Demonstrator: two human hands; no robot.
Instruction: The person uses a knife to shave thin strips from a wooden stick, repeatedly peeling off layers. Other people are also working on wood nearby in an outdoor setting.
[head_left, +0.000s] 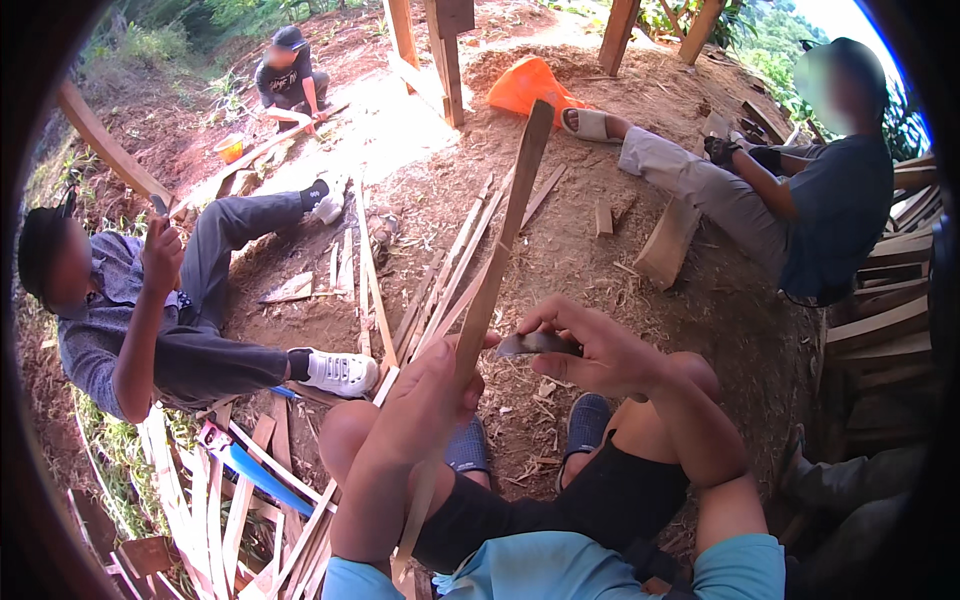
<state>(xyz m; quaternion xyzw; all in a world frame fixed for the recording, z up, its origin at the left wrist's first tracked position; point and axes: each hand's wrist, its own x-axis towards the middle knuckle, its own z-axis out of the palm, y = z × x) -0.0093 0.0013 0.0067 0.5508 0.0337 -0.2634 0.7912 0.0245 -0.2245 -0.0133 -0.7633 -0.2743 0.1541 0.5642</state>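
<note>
My left hand is closed around a long, flat wooden strip. The strip rises at a slant away from me, and its lower end runs down beside my left forearm. In my right hand, fingers and thumb pinch a short dark knife. Its blade points left toward the strip, with a small gap between them. Most of any handle is hidden in my palm. Both hands are raised above my knees as I sit.
Co-workers sit at left, right and far back. A blue saw lies on cut wood strips at lower left. More strips lie ahead on the dirt. An orange bag lies near wooden posts; boards are stacked at right.
</note>
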